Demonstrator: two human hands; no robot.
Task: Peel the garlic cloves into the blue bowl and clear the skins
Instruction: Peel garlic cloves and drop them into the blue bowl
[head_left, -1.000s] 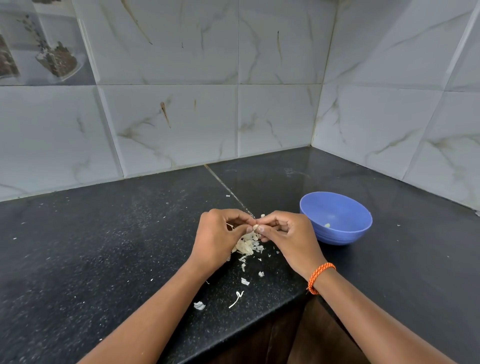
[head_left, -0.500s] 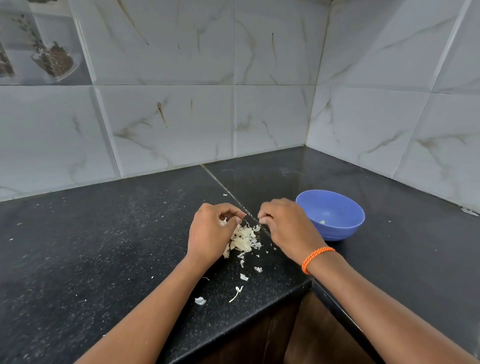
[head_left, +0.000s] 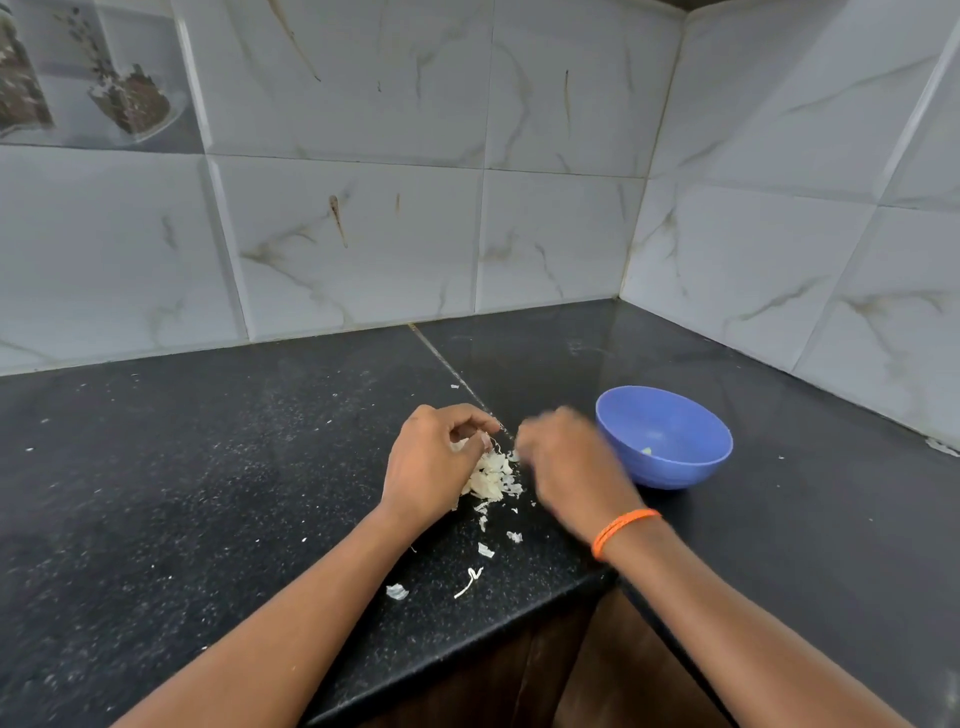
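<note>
Here, black speckled counter (marble-look tiles behind); left hand fingers pinch garlic, right hand unclear.

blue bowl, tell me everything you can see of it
The blue bowl is round, deep and smooth, plastic by its look, with faint ridges low on its outer wall. It stands upright on the black counter, near the corner of the tiled walls. Inside, one small pale piece, perhaps a peeled clove, lies near the bottom. The blurred right hand overlaps its near-left edge in this view; whether they touch cannot be told.
</note>
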